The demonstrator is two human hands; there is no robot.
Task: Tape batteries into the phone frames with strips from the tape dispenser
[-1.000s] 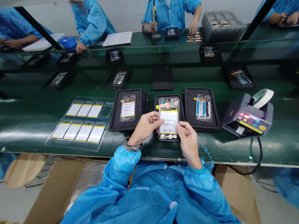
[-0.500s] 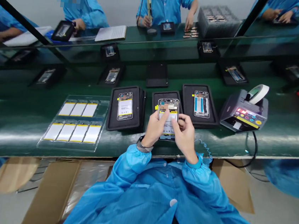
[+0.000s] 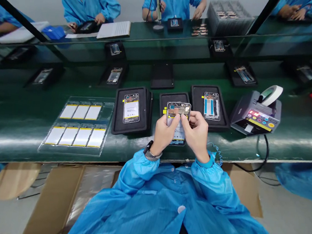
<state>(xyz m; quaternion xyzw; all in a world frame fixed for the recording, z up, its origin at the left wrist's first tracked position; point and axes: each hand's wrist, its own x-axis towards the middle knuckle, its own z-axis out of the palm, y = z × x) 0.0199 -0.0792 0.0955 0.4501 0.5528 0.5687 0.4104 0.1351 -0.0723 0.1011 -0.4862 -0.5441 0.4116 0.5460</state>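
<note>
An opened phone [image 3: 180, 136], its circuit board at the top and a white battery below, is held between both hands above the bench front. My left hand [image 3: 165, 131] grips its left edge, thumb laid on the upper end of the battery. From the other side my right hand [image 3: 197, 132] grips it, with the thumb tip close to the left one. Fingers beneath the phone are hidden. Just behind it lies a black foam tray [image 3: 165, 99] with a yellow tab. Left of that, a phone with a battery [image 3: 131, 109] rests on stacked trays; to the right lies a phone frame [image 3: 212, 106] with blue strips.
A clear plastic tray [image 3: 109, 127] with several batteries lies at left. A tape dispenser [image 3: 238, 111] stands at right, its cable over the bench edge. Further back are a glass shelf, black trays [image 3: 162, 76] with phones, and co-workers in blue coats [image 3: 175, 1].
Both thumbs have shifted up the phone, the right one from the battery's middle to its top edge. Across the bench, the left co-worker's tray has been lowered and moved right.
</note>
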